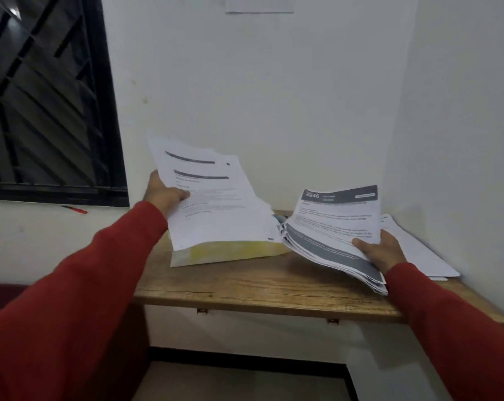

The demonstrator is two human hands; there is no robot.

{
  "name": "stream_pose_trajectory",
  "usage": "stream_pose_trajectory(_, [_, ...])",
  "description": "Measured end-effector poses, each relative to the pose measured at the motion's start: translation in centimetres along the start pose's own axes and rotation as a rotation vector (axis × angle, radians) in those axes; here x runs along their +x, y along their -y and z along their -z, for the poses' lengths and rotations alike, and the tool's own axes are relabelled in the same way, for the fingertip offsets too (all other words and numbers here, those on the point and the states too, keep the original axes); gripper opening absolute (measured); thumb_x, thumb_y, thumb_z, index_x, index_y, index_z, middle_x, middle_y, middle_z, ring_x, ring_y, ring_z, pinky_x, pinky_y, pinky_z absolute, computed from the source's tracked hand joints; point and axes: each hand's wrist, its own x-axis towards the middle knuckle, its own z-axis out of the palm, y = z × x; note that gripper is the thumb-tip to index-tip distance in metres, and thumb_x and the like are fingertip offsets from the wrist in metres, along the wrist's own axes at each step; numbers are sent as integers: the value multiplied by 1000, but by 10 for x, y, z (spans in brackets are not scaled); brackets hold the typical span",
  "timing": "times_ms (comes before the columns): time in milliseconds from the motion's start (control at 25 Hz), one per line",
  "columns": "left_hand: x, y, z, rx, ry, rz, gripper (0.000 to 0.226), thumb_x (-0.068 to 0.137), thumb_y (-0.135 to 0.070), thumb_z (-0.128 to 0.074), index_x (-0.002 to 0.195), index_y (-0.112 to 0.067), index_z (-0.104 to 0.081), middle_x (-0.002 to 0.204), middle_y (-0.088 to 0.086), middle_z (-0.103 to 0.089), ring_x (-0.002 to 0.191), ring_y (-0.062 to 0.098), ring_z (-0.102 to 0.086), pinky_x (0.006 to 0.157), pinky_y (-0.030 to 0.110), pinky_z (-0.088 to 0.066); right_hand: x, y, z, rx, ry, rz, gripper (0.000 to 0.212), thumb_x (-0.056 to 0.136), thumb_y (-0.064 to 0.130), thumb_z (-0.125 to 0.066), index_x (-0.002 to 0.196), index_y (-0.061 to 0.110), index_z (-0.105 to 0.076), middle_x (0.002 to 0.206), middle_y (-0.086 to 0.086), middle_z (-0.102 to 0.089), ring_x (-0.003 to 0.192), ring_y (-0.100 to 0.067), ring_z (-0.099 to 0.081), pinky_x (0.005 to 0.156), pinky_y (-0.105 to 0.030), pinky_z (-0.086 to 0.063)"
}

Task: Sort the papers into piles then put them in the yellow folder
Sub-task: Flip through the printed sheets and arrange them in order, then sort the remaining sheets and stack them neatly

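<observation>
My left hand point(165, 193) grips a bundle of white printed papers point(213, 198) by its left edge and holds it tilted up over the yellow folder point(230, 253), which lies on the wooden shelf point(245, 285). My right hand point(381, 250) holds a thick stack of papers with dark header bands point(334, 227) at its lower right corner, lifted off the shelf. Another pile of white sheets point(412, 250) lies flat at the shelf's far right, against the wall.
The small wooden shelf sits in a corner between white walls, with its front edge free. A dark barred window point(42, 96) is at the left, and a red pen point(75, 209) lies on the sill below it.
</observation>
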Motion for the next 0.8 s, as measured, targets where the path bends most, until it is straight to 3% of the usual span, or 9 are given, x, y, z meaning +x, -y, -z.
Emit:
stream_pose_trajectory(160, [-1,-26,58,-87,10,43,47,78,9,-75,122,-4,-64,113,9,-71,97,27,-71,78,34,-57,2,26,-16,-20,64,-71,48,84,1,-76,129,-5,-59,133,-20,-63,115,-34,-62,95,-34,-46])
stream_pose_trajectory(320, [-21,-37,53,-197,129,122,23,85,6,-71,105,-5,-69,95,9,-74,72,18,-74,57,26,-58,-12,75,-77,-39,210,-33,43,88,0,-72,128,-6,-61,129,-17,-64,102,-24,-61,66,-9,-46])
stream_pose_trajectory(400, [-28,-45,48,-247,165,141,17,86,4,-71,102,-2,-68,90,11,-74,65,19,-73,54,27,-58,-24,99,-118,-22,278,-4,40,88,2,-73,126,-4,-63,126,-12,-66,96,-20,-59,60,-8,-45])
stream_pose_trajectory(520, [-35,-51,47,-270,204,169,13,88,3,-70,101,1,-69,85,13,-75,65,23,-74,58,32,-60,-40,113,-175,-90,389,-10,45,90,15,-73,130,-2,-60,131,-8,-62,111,-23,-62,79,-18,-45])
stream_pose_trajectory(600, [-39,-46,49,-270,247,150,25,88,8,-66,112,0,-69,102,16,-75,86,31,-75,80,44,-61,-19,67,-194,-177,404,102,52,98,19,-63,139,-8,-47,137,-12,-52,120,-21,-59,93,-22,-41])
stream_pose_trajectory(640, [-40,-42,51,-264,262,134,30,88,11,-64,115,-2,-68,109,17,-74,95,34,-73,87,48,-59,-15,64,-219,-47,483,-4,48,103,9,-52,143,-14,-37,137,-15,-44,114,-16,-61,90,-18,-40])
stream_pose_trajectory(680, [-40,-37,54,-259,267,121,32,89,13,-62,116,-3,-67,113,18,-73,99,36,-72,90,50,-57,-18,57,-234,-200,221,-56,45,106,0,-37,146,-16,-25,134,-16,-36,108,-15,-62,89,-14,-40])
stream_pose_trajectory(760, [-38,-28,60,-244,265,114,34,89,15,-60,118,-2,-66,116,19,-71,102,38,-70,92,51,-56,-40,76,-213,-66,475,-81,44,109,2,-24,147,6,-3,149,-14,-24,133,-31,-42,111,-25,-29])
stream_pose_trajectory(800, [-38,-24,62,-243,264,115,36,89,14,-60,120,-2,-65,117,19,-71,103,38,-70,93,52,-56,-45,81,-189,-93,332,-61,49,110,9,-27,151,9,-1,152,-11,-25,144,-31,-29,117,-29,-19])
